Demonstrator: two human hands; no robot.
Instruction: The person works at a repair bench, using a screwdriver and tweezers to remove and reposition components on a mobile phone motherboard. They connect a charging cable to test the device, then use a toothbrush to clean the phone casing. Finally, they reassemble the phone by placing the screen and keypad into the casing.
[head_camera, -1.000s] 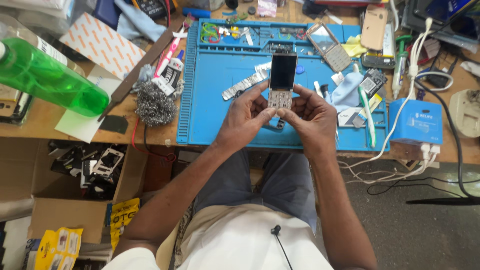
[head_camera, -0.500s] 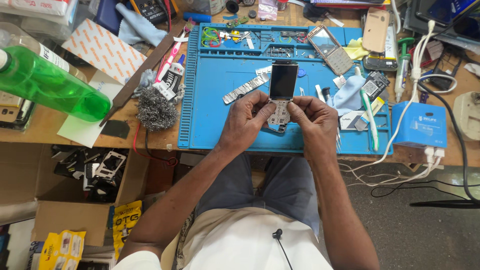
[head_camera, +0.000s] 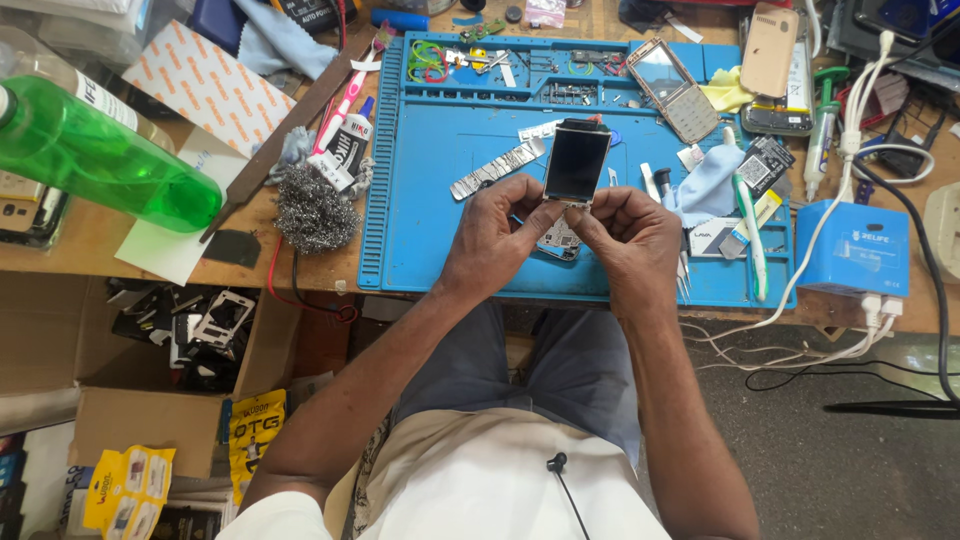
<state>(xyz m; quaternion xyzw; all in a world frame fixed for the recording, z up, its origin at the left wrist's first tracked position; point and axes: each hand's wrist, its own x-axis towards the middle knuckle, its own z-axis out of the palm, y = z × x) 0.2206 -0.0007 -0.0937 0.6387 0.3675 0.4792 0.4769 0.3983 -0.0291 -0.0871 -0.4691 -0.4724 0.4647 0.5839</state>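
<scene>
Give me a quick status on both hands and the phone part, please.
Left hand and right hand both pinching the small phone screen from below. Screen upright over the blue mat. Nothing in the way.

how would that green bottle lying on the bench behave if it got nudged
The green bottle lies on its side, so it would probably roll rather than tip. It looks like clear plastic, likely light and not fragile. The smooth wall may be a little slippery. How full it is cannot be told.

Blue work mat (head_camera: 440, 200), translucent green bottle (head_camera: 100, 150), black phone screen (head_camera: 576, 160), possibly grey steel wool (head_camera: 312, 208)
</scene>
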